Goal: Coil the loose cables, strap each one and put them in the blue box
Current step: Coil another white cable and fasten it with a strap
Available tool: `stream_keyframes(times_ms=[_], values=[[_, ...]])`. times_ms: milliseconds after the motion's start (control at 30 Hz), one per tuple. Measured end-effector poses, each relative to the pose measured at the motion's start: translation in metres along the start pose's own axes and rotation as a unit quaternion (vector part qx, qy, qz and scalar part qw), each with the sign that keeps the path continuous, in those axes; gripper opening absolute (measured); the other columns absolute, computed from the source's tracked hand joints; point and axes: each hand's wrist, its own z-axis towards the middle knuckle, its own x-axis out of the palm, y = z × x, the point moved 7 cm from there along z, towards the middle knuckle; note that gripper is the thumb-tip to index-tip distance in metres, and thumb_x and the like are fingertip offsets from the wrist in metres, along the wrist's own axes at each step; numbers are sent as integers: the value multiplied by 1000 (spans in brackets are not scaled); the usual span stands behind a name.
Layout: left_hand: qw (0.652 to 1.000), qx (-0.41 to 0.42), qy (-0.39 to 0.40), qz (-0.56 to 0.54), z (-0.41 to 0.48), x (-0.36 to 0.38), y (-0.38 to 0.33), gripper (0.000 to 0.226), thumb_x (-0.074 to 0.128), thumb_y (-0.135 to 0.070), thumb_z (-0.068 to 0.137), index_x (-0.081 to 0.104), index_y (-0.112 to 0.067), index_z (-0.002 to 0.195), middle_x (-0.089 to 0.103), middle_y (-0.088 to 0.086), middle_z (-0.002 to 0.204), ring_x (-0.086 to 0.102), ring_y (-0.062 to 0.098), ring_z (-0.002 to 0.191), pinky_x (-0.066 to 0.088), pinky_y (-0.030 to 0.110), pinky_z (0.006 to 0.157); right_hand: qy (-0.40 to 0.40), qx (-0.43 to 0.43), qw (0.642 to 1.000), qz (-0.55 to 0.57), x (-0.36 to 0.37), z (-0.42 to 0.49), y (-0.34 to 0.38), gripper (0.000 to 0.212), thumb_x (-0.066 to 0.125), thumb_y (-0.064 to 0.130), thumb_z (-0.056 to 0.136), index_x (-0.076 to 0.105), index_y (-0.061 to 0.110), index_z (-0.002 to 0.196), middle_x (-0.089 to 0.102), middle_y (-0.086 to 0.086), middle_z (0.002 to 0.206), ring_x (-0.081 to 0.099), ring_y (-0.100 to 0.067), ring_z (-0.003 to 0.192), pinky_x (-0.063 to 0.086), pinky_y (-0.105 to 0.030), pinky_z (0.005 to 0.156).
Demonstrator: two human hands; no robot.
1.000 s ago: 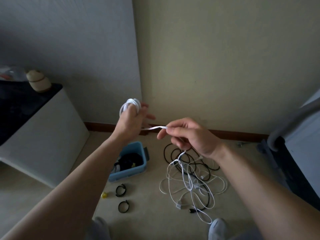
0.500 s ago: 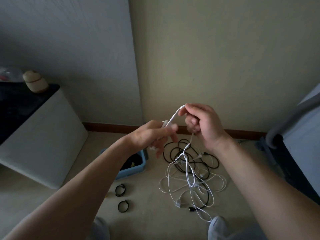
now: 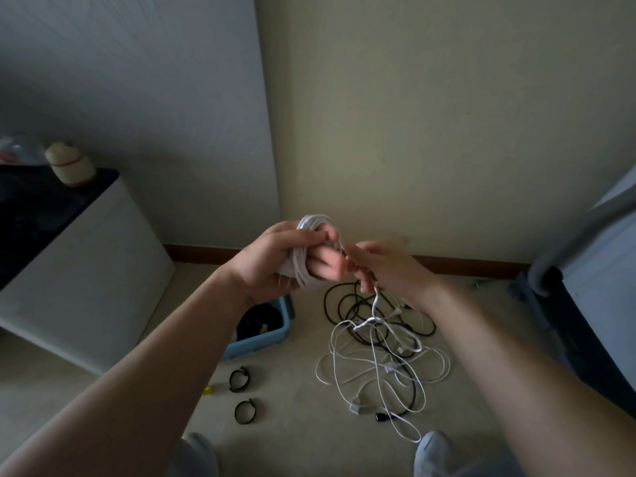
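My left hand point(image 3: 275, 259) is raised at chest height with a white cable coil point(image 3: 303, 249) wound around its fingers, thumb pressing on top. My right hand point(image 3: 385, 270) pinches the same white cable just right of the coil; the loose length hangs down from it to a tangle of white cables point(image 3: 378, 366) and black cables point(image 3: 347, 304) on the floor. The blue box point(image 3: 272, 333) stands on the floor below my left forearm, with dark cables inside. Two black straps point(image 3: 240, 376) point(image 3: 245, 411) lie in front of the box.
A white cabinet point(image 3: 89, 277) with a dark top stands at the left, a small beige object on it. Walls meet in a corner behind my hands. Dark furniture point(image 3: 585, 321) fills the right edge. A small yellow piece point(image 3: 207, 390) lies near the straps. My knees show at the bottom.
My left hand turned up and back, bringing another loop onto the coil around its fingers. My right hand dropped lower and closer to the left hand, still pinching the cable.
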Motion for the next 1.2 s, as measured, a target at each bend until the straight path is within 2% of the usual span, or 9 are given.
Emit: stream_keyframes(times_ms=[100, 200, 300, 433, 533, 633, 867, 1067, 1200], values=[[998, 22, -10, -52, 3, -10, -4, 13, 67, -16, 81, 76, -10, 88, 75, 11, 75, 74, 19, 68, 48, 35, 100, 18, 48, 997, -58, 4, 0, -10, 49, 42, 52, 103, 56, 17, 72, 48, 9, 52, 52, -17, 53, 43, -30, 65], [993, 39, 3, -111, 4, -11, -8, 23, 81, -15, 73, 75, -7, 93, 76, 14, 86, 76, 24, 79, 49, 43, 100, 19, 38, 998, -50, 8, 0, -13, 39, 41, 35, 107, 57, 14, 79, 51, 4, 59, 52, -16, 55, 45, -32, 65], [990, 57, -7, -128, 3, -8, -13, 18, 58, -13, 89, 75, -7, 90, 74, 19, 106, 73, 29, 101, 60, 38, 83, 8, 33, 999, -39, 11, 0, -13, 31, 39, 22, 107, 60, 8, 88, 51, -1, 65, 50, -13, 54, 45, -24, 57], [987, 91, -47, -124, 1, -8, -24, 34, 42, -15, 93, 75, -7, 96, 68, 21, 124, 63, 32, 120, 59, 34, 84, 27, 49, 996, -77, 16, -1, -18, 39, 37, 37, 107, 57, 13, 83, 52, 7, 59, 56, -13, 57, 43, -26, 64], [974, 126, -117, -147, 1, -22, -30, 29, 40, -14, 100, 66, -3, 107, 66, 22, 127, 65, 34, 118, 58, 35, 89, 61, 84, 991, -86, 24, -4, -26, 44, 33, 37, 109, 55, 13, 80, 53, 5, 58, 58, -15, 58, 43, -21, 56], [958, 155, -179, -159, 0, -41, -33, 28, 39, -16, 105, 61, -2, 115, 65, 22, 128, 65, 35, 116, 59, 37, 87, 113, 115, 983, -87, 36, -8, -33, 40, 32, 34, 109, 59, 11, 89, 56, 1, 64, 58, -15, 61, 49, -28, 60], [919, 209, -293, -160, -9, -82, -41, 30, 47, -17, 103, 59, -1, 125, 65, 18, 130, 67, 33, 114, 53, 42, 99, 205, 95, 955, -194, 58, -20, -27, 30, 40, 29, 108, 65, 14, 108, 58, 5, 65, 54, -7, 53, 47, -21, 56], [875, 250, -415, -6, -30, -110, -54, 20, 63, -19, 98, 69, -4, 109, 72, 11, 115, 70, 26, 108, 54, 41, 98, 284, 91, 931, -212, 82, -37, -17, 23, 51, 18, 100, 70, 16, 112, 56, 2, 69, 49, -10, 61, 41, -25, 58], [794, 204, -447, 358, -28, -108, -52, 49, 60, -45, 90, 66, 1, 103, 66, 8, 82, 62, 17, 70, 52, 37, 67, 242, 14, 956, -164, 83, -35, 13, 26, 49, 4, 95, 73, 9, 105, 51, 12, 58, 40, -1, 47, 33, -16, 50]])
